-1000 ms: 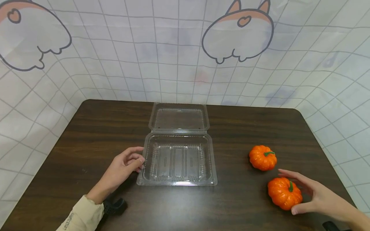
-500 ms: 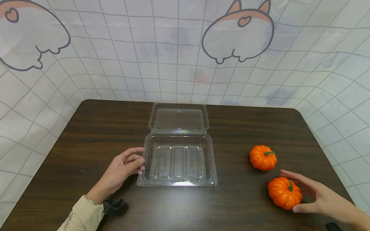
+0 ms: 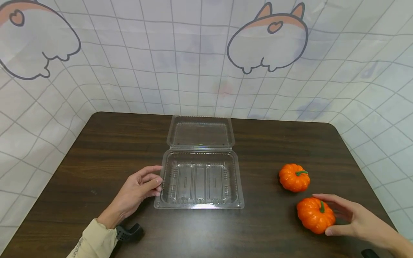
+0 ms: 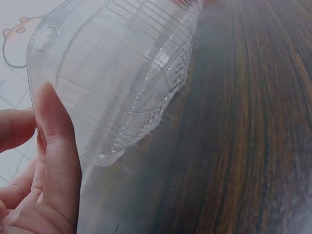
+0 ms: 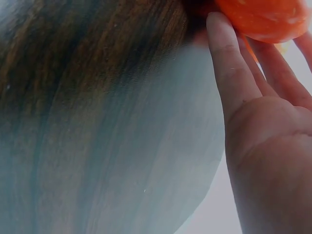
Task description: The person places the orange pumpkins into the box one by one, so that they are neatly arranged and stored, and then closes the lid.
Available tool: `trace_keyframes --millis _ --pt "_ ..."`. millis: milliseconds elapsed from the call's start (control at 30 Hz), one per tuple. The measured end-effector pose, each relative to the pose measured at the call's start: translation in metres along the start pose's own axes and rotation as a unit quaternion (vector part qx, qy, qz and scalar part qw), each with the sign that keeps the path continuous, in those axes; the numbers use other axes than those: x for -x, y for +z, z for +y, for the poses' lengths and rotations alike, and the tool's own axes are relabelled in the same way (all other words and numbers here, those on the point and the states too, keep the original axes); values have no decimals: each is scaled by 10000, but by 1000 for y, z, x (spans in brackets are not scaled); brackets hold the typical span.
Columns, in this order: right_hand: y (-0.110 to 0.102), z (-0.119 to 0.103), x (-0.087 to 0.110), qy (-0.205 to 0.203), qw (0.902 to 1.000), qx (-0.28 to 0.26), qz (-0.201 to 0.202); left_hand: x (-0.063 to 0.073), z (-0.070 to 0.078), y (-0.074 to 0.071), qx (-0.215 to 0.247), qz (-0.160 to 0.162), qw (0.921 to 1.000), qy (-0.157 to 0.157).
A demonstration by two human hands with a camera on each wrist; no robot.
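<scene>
A clear plastic clamshell container [image 3: 198, 208] lies with its lid [image 3: 200, 132] folded back behind it. My left hand [image 3: 138, 188] pinches the container's left rim; in the left wrist view the thumb [image 4: 58, 146] lies along one face of the rim and the fingers are behind it. At the right, my right hand [image 3: 351, 220] holds the nearer small orange pumpkin [image 3: 314, 216] with thumb and fingers around its right side. The right wrist view shows fingers against the underside of this pumpkin [image 5: 268, 19]. A second orange pumpkin [image 3: 293, 178] with a green stem sits just behind.
Everything stands on a dark wood-grain table [image 3: 258, 229]. A white grid-patterned cloth [image 3: 200, 71] with cartoon drawings surrounds its back and sides. A black wristband [image 3: 129, 232] shows at the left wrist, beside a cream sleeve [image 3: 93, 240].
My right hand has closed in on the nearer pumpkin, which has shifted slightly left. The left hand stays at the container's rim. The head view has tilted a little.
</scene>
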State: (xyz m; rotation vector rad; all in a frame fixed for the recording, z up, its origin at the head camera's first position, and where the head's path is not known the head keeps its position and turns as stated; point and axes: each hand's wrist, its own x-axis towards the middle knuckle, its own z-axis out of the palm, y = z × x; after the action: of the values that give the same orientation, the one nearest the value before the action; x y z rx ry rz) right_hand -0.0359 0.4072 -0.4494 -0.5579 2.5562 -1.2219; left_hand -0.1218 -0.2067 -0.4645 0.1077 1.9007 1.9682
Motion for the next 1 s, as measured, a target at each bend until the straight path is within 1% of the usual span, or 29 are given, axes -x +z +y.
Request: trace_keyframes --millis 100,267,400,500,800,1000 --pt "0 -2 -1 49 10000 14 28 0 0 -1 27 3 10000 -74" --pt "0 -5 -5 -1 10000 8 43 -1 -1 -2 81 -13 9998 -179" --pt "0 -7 -8 -31 10000 19 91 -1 -2 -3 127 -44 9997 -189" --pt "-1 -9 -10 47 9999 28 141 -1 -2 -2 166 -88 9997 -160" --pt "-6 -20 -16 196 9996 126 164 8 -6 5 199 -101 9997 -135" --pt "-9 -27 -22 -16 9999 10 128 11 -7 7 181 -78 9997 -164"
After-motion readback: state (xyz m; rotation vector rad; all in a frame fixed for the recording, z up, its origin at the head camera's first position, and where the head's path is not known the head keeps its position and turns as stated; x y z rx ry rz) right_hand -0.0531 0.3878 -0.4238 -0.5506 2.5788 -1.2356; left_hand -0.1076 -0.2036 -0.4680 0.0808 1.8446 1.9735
